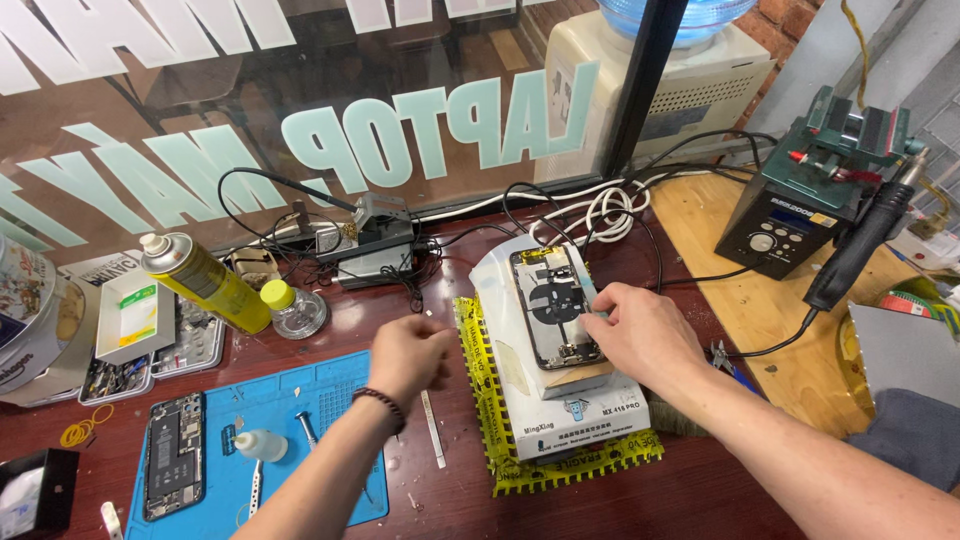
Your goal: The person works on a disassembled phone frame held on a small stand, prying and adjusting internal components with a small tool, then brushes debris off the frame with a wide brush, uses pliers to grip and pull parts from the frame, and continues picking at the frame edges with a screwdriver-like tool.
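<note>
An opened phone body lies on a white box-shaped machine that rests on a yellow mat. My right hand presses on the phone's right edge, fingers pinched on a thin pale strip or tool at the frame. My left hand, wearing a dark bead bracelet, hovers blurred to the left of the machine with fingers loosely curled and nothing visible in it. A second opened phone lies on the blue work mat beside a small white dropper bottle.
A yellow spray can, a small yellow-capped bottle, a parts tray and tangled cables sit along the window. A hot-air station with its handle stands at right. Metal pry tools lie on the red table.
</note>
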A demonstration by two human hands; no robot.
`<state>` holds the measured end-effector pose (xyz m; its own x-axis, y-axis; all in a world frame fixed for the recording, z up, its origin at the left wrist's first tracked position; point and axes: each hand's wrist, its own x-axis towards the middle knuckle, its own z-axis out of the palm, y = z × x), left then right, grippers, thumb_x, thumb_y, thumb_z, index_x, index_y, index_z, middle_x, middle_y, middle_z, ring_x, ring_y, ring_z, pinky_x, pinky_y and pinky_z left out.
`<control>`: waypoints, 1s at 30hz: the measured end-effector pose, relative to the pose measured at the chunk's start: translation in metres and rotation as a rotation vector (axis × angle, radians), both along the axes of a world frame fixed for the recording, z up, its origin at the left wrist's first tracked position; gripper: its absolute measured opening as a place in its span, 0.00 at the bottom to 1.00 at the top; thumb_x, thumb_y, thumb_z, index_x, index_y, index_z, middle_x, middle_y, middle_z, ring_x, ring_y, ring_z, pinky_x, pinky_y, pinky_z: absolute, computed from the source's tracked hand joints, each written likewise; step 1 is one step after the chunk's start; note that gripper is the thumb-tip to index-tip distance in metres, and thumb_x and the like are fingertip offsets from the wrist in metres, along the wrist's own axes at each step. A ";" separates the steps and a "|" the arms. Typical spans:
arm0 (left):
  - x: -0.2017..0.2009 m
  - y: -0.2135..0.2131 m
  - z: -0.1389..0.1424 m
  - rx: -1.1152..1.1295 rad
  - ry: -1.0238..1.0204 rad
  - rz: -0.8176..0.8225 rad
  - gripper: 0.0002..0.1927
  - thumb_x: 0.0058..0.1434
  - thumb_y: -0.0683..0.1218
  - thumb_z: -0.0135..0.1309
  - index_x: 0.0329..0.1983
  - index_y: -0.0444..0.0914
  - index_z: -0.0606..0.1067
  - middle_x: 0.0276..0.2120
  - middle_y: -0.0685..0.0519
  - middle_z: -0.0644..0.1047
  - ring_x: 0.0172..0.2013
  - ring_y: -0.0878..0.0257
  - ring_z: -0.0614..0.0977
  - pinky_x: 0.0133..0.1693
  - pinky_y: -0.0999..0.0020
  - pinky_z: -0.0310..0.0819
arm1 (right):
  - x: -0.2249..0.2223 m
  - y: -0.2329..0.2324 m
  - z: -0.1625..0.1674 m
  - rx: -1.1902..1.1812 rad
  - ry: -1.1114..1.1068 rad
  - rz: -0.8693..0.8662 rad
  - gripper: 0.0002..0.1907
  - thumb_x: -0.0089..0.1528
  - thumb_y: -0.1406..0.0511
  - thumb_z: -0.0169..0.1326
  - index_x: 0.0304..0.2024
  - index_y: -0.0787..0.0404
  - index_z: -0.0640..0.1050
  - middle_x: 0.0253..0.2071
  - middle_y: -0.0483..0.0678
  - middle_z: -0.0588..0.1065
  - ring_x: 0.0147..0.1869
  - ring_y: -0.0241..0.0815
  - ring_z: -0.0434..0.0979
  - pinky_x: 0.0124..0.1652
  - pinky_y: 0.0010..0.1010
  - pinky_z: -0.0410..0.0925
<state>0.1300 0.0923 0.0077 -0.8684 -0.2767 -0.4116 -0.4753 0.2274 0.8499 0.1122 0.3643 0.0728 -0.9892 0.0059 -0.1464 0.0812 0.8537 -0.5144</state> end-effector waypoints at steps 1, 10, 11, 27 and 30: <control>0.006 -0.026 -0.012 -0.118 -0.024 0.048 0.10 0.61 0.43 0.58 0.42 0.32 0.81 0.27 0.45 0.84 0.23 0.60 0.86 0.26 0.64 0.84 | 0.001 0.000 0.002 -0.050 0.021 0.010 0.14 0.58 0.56 0.61 0.41 0.58 0.83 0.35 0.50 0.84 0.40 0.47 0.86 0.42 0.38 0.74; 0.060 -0.140 -0.107 -0.754 -0.534 -0.079 0.22 0.55 0.53 0.70 0.44 0.33 0.81 0.38 0.42 0.85 0.38 0.52 0.88 0.44 0.60 0.83 | -0.006 -0.017 0.007 -0.113 0.044 0.083 0.11 0.58 0.57 0.60 0.38 0.55 0.85 0.31 0.47 0.84 0.35 0.43 0.86 0.39 0.35 0.74; 0.061 -0.138 -0.115 -0.722 -0.545 -0.053 0.21 0.55 0.52 0.69 0.44 0.33 0.81 0.38 0.41 0.86 0.39 0.51 0.89 0.45 0.60 0.84 | -0.008 -0.019 0.007 -0.117 0.052 0.091 0.11 0.58 0.57 0.60 0.38 0.55 0.85 0.31 0.47 0.84 0.35 0.43 0.86 0.39 0.35 0.74; 0.032 -0.076 -0.091 -0.693 -0.320 -0.100 0.22 0.55 0.57 0.67 0.44 0.37 0.83 0.44 0.39 0.83 0.49 0.46 0.84 0.52 0.54 0.78 | -0.017 -0.004 0.005 -0.148 0.023 0.058 0.10 0.59 0.59 0.60 0.38 0.57 0.85 0.30 0.45 0.83 0.34 0.37 0.83 0.39 0.31 0.73; 0.024 -0.070 -0.100 -0.696 -0.378 -0.028 0.17 0.54 0.50 0.65 0.45 0.37 0.82 0.43 0.40 0.82 0.47 0.46 0.84 0.48 0.54 0.80 | -0.019 0.003 0.004 -0.160 0.009 0.057 0.11 0.59 0.59 0.60 0.38 0.57 0.85 0.29 0.45 0.83 0.33 0.37 0.82 0.38 0.31 0.73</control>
<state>0.1537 0.0225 -0.0922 -0.7147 -0.5589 -0.4206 -0.6896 0.6636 0.2900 0.0934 0.3672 0.0770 -0.9885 -0.0728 -0.1324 0.0301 0.7641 -0.6444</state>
